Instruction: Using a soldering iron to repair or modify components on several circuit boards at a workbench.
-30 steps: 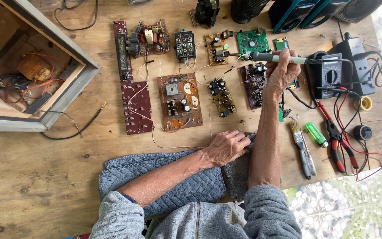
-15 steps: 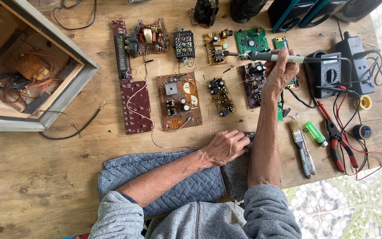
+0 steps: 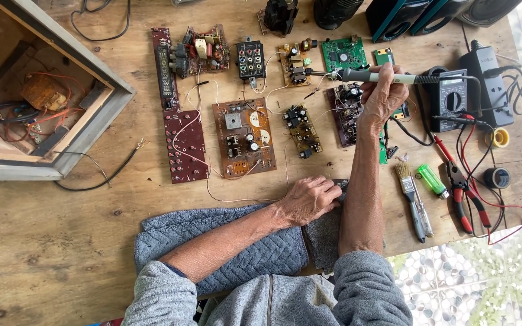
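The right hand (image 3: 383, 90) is gripping a soldering iron (image 3: 373, 76) lying crosswise, tip pointing left toward the boards; the left hand (image 3: 307, 200) is resting loosely curled on a grey cloth (image 3: 243, 253).

9 boards (image 3: 244, 137), 1 iron (image 3: 382, 77), 1 multimeter (image 3: 449, 98), 1 brush (image 3: 408, 192), 1 lighter (image 3: 432, 180), 1 pliers (image 3: 461, 193), 2 tape rolls (image 3: 498, 177), 1 wooden cabinet (image 3: 37, 96), 1 cloth (image 3: 261, 250).

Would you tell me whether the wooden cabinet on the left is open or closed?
Open: the wooden cabinet lies with no panel over it, so its orange wires and parts show inside.
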